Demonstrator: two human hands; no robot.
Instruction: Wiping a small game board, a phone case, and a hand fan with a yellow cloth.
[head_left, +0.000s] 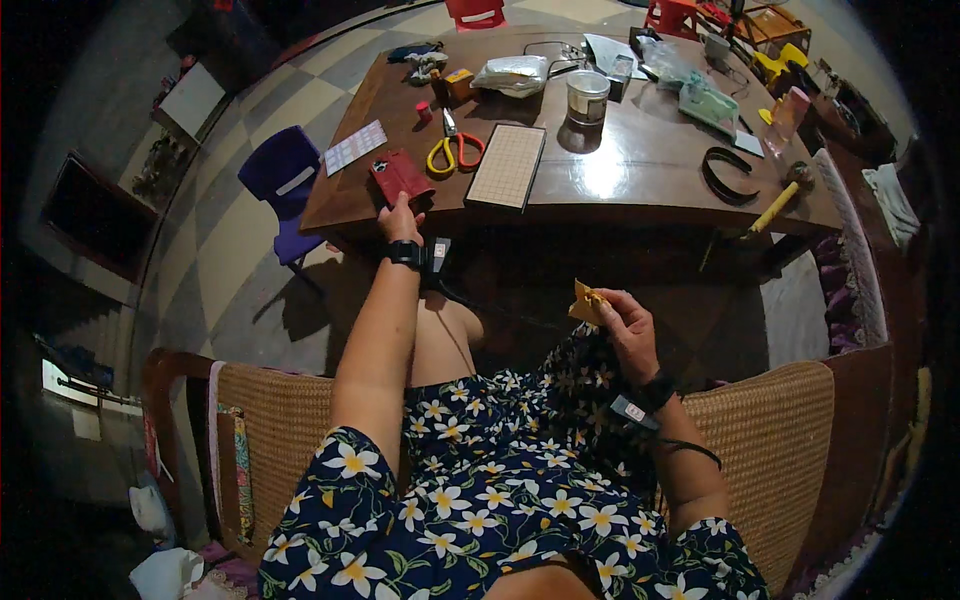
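My left hand (401, 221) reaches to the table's front edge, its thumb on the near end of a phone in a red case (400, 176). The phone lies back side up, camera lenses showing. Above my lap, my right hand (631, 330) pinches a small crumpled yellow-brown piece (585, 304), perhaps paper, between thumb and fingers. Just beyond the phone are scissors with one yellow and one red handle (454, 154). A flat board with a printed grid (510, 165) lies to their right. Left of the phone is a patterned card or sheet (355, 148).
On the wooden table (637, 180) stand a clear lidded jar (587, 97), a silvery packet (511, 75), a small red cap (424, 112) and a black curved band (724, 176). A yellow-handled stick (775, 208) crosses the right edge. A purple chair (285, 187) stands at left.
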